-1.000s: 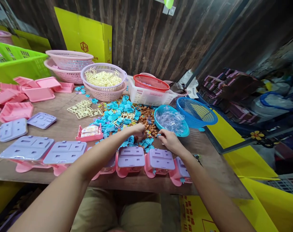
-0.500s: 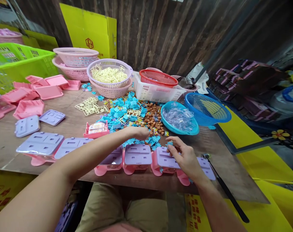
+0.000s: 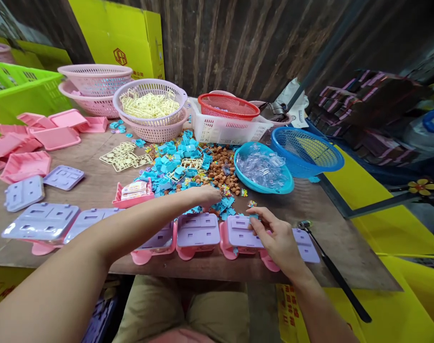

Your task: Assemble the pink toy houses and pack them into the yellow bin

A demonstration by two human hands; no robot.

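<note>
My left hand (image 3: 207, 195) reaches across to the near side of a heap of small blue plastic pieces (image 3: 170, 162); its fingers point down and are hidden behind the back of the hand. My right hand (image 3: 276, 236) pinches a small blue plastic piece (image 3: 253, 216) between thumb and fingers, just over a purple-lidded pink toy box (image 3: 238, 232). Part of that box is covered by the hand. To its left stands a similar box (image 3: 198, 233), and more purple-lidded boxes (image 3: 45, 221) continue the row, partly behind my left forearm. A small multicoloured piece (image 3: 252, 204) lies beyond my right fingertips.
Brown pieces (image 3: 222, 166) lie beside a blue bowl of clear parts (image 3: 263, 169). A basket of cream frames (image 3: 150, 105), a white crate (image 3: 227, 129) and a blue basket (image 3: 306, 152) stand behind. Pink trays (image 3: 56, 136) lie left; a black-handled tool (image 3: 338, 276) lies right.
The view has shifted slightly, moving the left-hand items further left. My left hand stays low at the heap, and my right hand keeps its pinch above the same box.
</note>
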